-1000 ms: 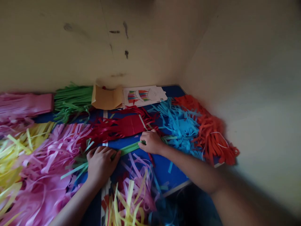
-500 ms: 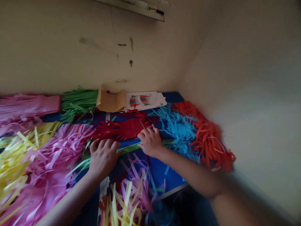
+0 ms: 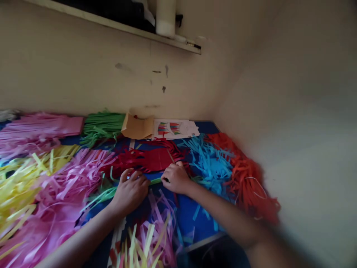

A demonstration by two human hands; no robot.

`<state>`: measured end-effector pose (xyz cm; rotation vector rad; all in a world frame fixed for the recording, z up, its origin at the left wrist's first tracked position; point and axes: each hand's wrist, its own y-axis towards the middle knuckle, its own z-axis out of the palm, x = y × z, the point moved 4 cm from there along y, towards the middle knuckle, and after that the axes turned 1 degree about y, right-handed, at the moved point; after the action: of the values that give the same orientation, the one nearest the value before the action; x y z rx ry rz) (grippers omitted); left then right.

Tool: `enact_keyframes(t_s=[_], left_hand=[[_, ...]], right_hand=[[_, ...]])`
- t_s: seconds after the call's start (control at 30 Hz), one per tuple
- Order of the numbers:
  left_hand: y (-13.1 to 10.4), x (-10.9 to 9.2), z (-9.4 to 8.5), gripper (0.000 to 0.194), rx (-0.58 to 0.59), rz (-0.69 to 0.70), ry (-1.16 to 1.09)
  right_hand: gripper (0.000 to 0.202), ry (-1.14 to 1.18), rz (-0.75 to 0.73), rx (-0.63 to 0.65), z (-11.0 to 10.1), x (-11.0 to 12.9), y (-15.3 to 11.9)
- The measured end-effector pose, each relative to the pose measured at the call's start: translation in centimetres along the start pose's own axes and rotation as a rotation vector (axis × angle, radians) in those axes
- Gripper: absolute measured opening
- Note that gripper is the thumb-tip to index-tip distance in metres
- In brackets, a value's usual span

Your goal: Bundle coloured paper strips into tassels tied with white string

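Observation:
A light green tissue-paper tassel (image 3: 155,181) lies crosswise over the blue tabletop, its loose strips fanning out to the left. Curled over its left part is my left hand (image 3: 134,190), with the fingertips partly hidden. My right hand (image 3: 176,178) is closed in a pinch on the tassel's narrow twisted section. Only a short length of green shows between the two hands. Just beyond them lies dark red fringed paper (image 3: 157,159). Fringed blue paper (image 3: 213,160) is to the right of my right hand.
Pink fringe (image 3: 64,208) and yellow fringe (image 3: 16,201) cover the left side. Green fringe (image 3: 104,124), a brown envelope (image 3: 138,128) and a printed sheet (image 3: 178,128) line the wall. Orange fringe (image 3: 245,169) lies at right. A shelf (image 3: 111,28) hangs above.
My hands have come closer together, so less green paper shows between them. My right hand's fingers are curled more tightly. The view has tilted up, showing more of the shelf.

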<state>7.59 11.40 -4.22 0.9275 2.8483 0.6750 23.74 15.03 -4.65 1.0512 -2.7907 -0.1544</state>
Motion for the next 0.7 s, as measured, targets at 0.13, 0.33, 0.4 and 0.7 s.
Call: enact_keyframes(t_s=[0.13,0.33,0.4,0.7], left_hand=[[-0.7,0.2,0.1,0.020,-0.010,0.016,-0.003],[-3.8,2.0,0.5,0.031,0.003,0.052,-0.084],[-4.4,2.8,0.7,0.029,-0.014,0.001,-0.162],[-3.7,3.3,1.3,0.037,0.110,-0.276,-0.203]], right_hand=[[0.014,-0.055,-0.142,-0.086,0.3,1.3,-0.5],[0.017,0.078,-0.110,-0.148,1.3,-1.5,-2.8],[0.012,0.161,-0.036,-0.150,1.3,-2.9,-3.3],[0.017,0.291,0.224,0.017,1.0,-4.3,-2.0]])
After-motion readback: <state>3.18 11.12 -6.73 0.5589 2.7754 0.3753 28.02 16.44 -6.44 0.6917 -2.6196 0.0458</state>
